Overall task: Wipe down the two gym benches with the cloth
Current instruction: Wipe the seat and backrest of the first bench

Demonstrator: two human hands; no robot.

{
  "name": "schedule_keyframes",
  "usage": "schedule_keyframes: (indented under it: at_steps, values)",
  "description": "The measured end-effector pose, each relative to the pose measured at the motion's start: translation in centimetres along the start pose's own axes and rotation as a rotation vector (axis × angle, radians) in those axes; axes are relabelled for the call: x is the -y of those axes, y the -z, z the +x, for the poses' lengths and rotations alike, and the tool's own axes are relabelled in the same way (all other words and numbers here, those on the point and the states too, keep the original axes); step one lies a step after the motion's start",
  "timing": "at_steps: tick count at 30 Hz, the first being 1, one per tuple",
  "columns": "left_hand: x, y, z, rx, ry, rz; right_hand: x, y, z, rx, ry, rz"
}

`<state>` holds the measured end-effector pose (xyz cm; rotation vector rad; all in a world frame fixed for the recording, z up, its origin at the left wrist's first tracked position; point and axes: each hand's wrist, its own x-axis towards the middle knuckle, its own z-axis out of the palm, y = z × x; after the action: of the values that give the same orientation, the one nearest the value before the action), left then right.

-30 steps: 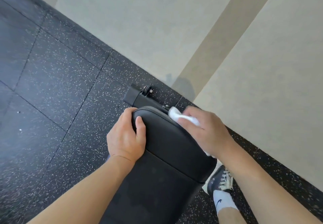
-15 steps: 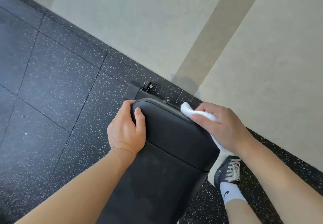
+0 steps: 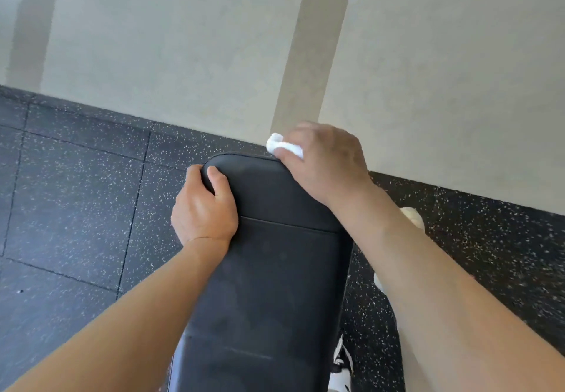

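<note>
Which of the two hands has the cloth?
The right hand, at the bench's far right corner, pinches the white cloth. The left hand only grips the pad's left edge.

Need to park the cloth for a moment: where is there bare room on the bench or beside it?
The bench pad is bare below the seam, between the two forearms. The speckled floor left of the left hand is open too. Crowded: the pad's far end, gripped by the left hand, with the right hand holding the cloth there.
</note>
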<state>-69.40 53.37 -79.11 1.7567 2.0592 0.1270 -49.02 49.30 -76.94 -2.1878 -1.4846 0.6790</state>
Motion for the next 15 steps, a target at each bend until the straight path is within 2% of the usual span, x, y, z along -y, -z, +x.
schedule_keyframes:
  at_steps: [4,8,13,15]
  values:
    - [0.0,0.2,-0.3,-0.012,-0.012,-0.043,0.0,0.1,-7.5,-0.264,-0.016,-0.014]
    - [0.0,0.0,-0.2,-0.025,-0.012,-0.037,-1.4,-1.3,-12.5,-0.336,0.02,-0.037]
    - [0.5,-0.4,0.0,-0.055,-0.028,-0.025,-1.2,-1.8,-9.1,-0.432,0.059,-0.055]
    - [0.6,-0.5,0.2,-0.067,-0.026,-0.022,-0.5,-1.9,-6.9,-0.414,0.03,-0.059]
